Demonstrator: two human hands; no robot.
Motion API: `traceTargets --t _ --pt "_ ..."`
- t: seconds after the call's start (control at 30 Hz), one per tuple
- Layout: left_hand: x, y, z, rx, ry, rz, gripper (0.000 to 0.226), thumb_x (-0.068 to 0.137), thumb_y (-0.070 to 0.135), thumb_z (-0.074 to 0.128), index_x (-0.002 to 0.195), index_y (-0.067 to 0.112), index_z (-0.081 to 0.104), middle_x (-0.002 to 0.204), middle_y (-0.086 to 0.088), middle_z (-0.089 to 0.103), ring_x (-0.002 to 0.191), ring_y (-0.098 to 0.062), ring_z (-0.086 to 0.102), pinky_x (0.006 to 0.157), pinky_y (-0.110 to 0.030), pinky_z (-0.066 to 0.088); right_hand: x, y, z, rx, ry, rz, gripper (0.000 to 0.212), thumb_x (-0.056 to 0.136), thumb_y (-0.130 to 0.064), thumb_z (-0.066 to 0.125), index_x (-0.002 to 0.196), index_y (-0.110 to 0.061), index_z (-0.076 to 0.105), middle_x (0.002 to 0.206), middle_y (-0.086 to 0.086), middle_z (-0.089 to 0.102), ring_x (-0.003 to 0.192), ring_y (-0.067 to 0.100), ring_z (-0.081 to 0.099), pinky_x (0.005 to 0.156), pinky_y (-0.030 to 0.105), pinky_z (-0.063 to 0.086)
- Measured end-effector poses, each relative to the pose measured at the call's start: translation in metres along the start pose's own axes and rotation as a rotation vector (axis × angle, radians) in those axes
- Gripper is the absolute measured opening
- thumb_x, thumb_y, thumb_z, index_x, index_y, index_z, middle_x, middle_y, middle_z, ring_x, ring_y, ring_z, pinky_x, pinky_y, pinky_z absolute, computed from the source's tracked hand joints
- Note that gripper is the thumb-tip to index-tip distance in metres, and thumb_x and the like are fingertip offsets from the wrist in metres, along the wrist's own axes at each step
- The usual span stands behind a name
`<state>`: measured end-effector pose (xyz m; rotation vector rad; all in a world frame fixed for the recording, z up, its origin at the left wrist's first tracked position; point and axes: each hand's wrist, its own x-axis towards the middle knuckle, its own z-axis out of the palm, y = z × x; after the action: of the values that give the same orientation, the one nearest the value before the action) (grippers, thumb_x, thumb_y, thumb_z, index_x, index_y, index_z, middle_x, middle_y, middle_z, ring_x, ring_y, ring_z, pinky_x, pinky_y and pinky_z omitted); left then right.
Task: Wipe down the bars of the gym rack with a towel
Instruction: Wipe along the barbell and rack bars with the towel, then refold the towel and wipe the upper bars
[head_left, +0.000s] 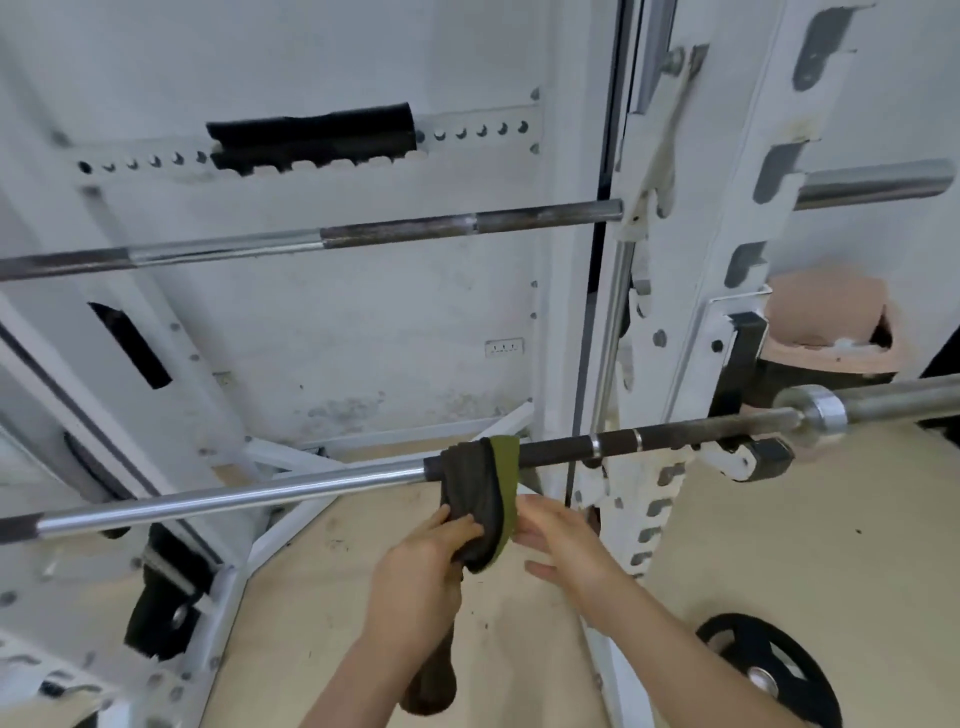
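A dark brown and olive-green towel (480, 488) is draped over the lower barbell (260, 493), where its chrome section meets the dark knurled section. My left hand (421, 571) grips the hanging end of the towel below the bar. On the towel's right side, my right hand (561, 540) has its fingers spread against the green edge; whether it grips is unclear. Above, a second bar (363, 236) runs across the white rack (675, 260).
A white rack upright (613, 364) with notched hooks stands just right of the towel. The barbell's collar and sleeve (826, 410) extend to the right. A black weight plate (769, 670) lies on the tan floor at lower right. White frame braces (270, 540) cross at lower left.
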<state>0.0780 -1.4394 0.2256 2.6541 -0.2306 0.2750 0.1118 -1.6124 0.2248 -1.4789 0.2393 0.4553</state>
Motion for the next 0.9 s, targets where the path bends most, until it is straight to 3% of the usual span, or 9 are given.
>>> traceTargets --t 0.07,0.13,0.27,0.43,0.5,0.6,0.7,0.8,0.9 --pt "-0.014 -0.009 -0.013 -0.122 -0.066 -0.023 0.053 0.078 0.001 0.059 0.113 0.039 0.068 0.123 0.033 0.056 0.111 -0.003 0.058 0.088 -0.007 0.038 -0.004 0.005 0.019 0.045 -0.128 0.046 0.036 0.087 -0.052 0.061 0.116 -0.032 0.063 0.109 -0.009 0.072 0.105 0.01 0.065 0.094 0.04 0.049" --pt "-0.025 -0.016 -0.026 -0.214 -0.15 -0.059 0.053 0.076 0.003 0.059 0.109 0.044 0.069 0.112 0.039 0.058 0.104 0.001 0.059 0.085 -0.005 0.04 -0.009 0.003 0.042 0.061 -0.185 -0.002 0.031 0.09 -0.038 0.064 0.118 -0.024 0.064 0.107 -0.002 0.073 0.102 0.016 0.068 0.095 0.042 0.051" --pt "-0.049 -0.03 -0.048 -0.375 -0.314 -0.13 0.055 0.071 0.002 0.062 0.09 0.053 0.067 0.096 0.038 0.065 0.094 0.012 0.061 0.086 -0.012 0.047 -0.019 -0.001 0.085 0.045 0.147 -0.163 0.02 0.089 -0.013 0.065 0.108 -0.015 0.062 0.095 0.004 0.071 0.088 0.018 0.068 0.081 0.034 0.057" --pt "-0.064 -0.044 -0.09 -0.783 -0.477 -0.189 0.034 0.076 0.002 0.077 0.103 0.022 0.074 0.105 0.011 0.073 0.106 -0.002 0.064 0.085 -0.019 0.05 -0.042 -0.024 0.106 0.189 0.15 -0.132 0.013 0.094 -0.015 0.055 0.1 -0.009 0.066 0.094 0.018 0.07 0.085 0.026 0.067 0.079 0.04 0.055" --pt "-0.063 -0.041 -0.113 -0.936 -0.385 -0.224 0.022 0.08 0.024 0.078 0.099 0.014 0.073 0.093 -0.006 0.075 0.094 -0.012 0.069 0.078 -0.024 0.051 -0.055 -0.047 0.108 0.195 0.075 -0.155 0.016 0.095 -0.018 0.056 0.1 -0.008 0.067 0.088 0.018 0.069 0.075 0.023 0.066 0.065 0.033 0.055" --pt "-0.056 -0.04 -0.138 -0.92 -0.139 -0.352 0.054 0.075 0.062 0.057 0.087 0.011 0.069 0.073 -0.014 0.071 0.074 -0.022 0.069 0.071 -0.033 0.048 -0.077 -0.081 0.116 0.11 0.001 -0.307 0.017 0.092 -0.02 0.061 0.096 -0.006 0.069 0.083 0.018 0.068 0.069 0.02 0.065 0.061 0.031 0.051" --pt "-0.05 -0.032 -0.155 -0.87 -0.21 -0.321 0.064 0.089 0.069 0.033 0.105 0.02 0.071 0.096 -0.002 0.074 0.094 -0.014 0.068 0.084 -0.034 0.052 -0.095 -0.109 0.123 0.032 -0.106 -0.451 0.016 0.091 -0.022 0.063 0.095 -0.008 0.07 0.09 0.02 0.07 0.078 0.025 0.068 0.074 0.042 0.055" --pt "-0.047 -0.014 -0.164 -0.987 -0.233 -0.169 0.042 0.095 0.05 0.046 0.128 0.026 0.055 0.116 0.006 0.069 0.111 -0.01 0.063 0.093 -0.031 0.051 -0.104 -0.127 0.131 -0.327 -0.138 -0.641 0.019 0.095 -0.028 0.057 0.101 -0.014 0.069 0.098 0.011 0.066 0.09 0.023 0.065 0.082 0.038 0.054" --pt "-0.039 0.001 -0.17 -1.215 -0.089 -0.117 0.054 0.09 0.009 0.061 0.136 0.03 0.04 0.121 0.004 0.067 0.114 -0.013 0.062 0.087 -0.026 0.052 -0.101 -0.138 0.13 -0.964 0.119 -1.059 0.028 0.097 -0.032 0.047 0.11 -0.014 0.065 0.112 -0.004 0.049 0.103 0.013 0.05 0.085 0.029 0.048"
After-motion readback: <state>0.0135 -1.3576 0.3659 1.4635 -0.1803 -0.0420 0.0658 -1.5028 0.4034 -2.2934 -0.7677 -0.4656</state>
